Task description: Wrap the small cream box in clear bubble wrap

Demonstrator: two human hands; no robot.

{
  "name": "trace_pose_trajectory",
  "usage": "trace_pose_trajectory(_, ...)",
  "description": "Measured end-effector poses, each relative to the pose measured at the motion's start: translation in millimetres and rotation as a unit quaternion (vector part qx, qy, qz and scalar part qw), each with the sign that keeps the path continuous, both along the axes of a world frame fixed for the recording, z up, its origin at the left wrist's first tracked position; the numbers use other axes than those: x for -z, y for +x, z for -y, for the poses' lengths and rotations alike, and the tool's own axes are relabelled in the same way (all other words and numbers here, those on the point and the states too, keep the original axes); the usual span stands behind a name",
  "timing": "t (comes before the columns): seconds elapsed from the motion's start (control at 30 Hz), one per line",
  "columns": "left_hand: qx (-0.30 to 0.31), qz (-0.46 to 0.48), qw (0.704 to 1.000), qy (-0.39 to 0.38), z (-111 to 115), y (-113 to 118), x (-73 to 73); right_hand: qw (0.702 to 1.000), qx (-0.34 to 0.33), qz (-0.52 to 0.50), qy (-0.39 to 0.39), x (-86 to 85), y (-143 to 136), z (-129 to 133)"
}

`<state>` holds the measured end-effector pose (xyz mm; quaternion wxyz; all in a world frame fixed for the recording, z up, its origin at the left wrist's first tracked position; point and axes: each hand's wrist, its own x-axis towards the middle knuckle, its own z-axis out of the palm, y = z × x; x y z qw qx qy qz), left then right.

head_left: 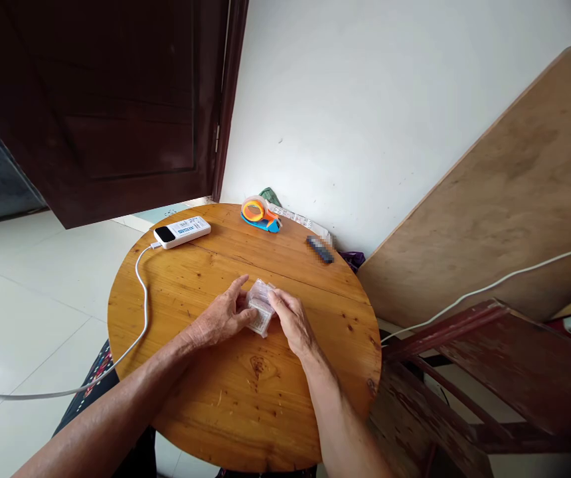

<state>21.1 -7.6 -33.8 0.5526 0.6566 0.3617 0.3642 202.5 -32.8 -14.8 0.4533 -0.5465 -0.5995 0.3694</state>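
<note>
A small packet in clear, shiny plastic (260,307) is held between my two hands over the middle of the round wooden table (245,411). Something pale with faint printing shows through its lower part; I cannot make out what it is. My left hand (223,313) grips the left side, thumb across the lower front and index finger stretched out past the top. With thumb and fingers my right hand (290,318) pinches the upper right edge. The fingers behind the packet are partly hidden.
Toward the back stands an orange and blue tape dispenser (260,214), beside a blurred dark object (320,249). A white power bank (182,232) lies back left, its white cable (145,299) running off the table edge. A wooden chair (465,372) is at the right.
</note>
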Motion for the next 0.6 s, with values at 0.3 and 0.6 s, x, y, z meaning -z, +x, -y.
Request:
trace_pose_trajectory(0.3,-0.040,-0.078,0.996,0.016,4.2,-3.2,-11.9,0.999,-0.005,0.049,0.005,-13.8,-12.6,14.8)
trace_pose_trajectory(0.6,-0.033,-0.069,0.997,0.028,6.5,-2.4,-13.0,0.999,0.022,0.037,0.015,-4.5,-11.2,10.0)
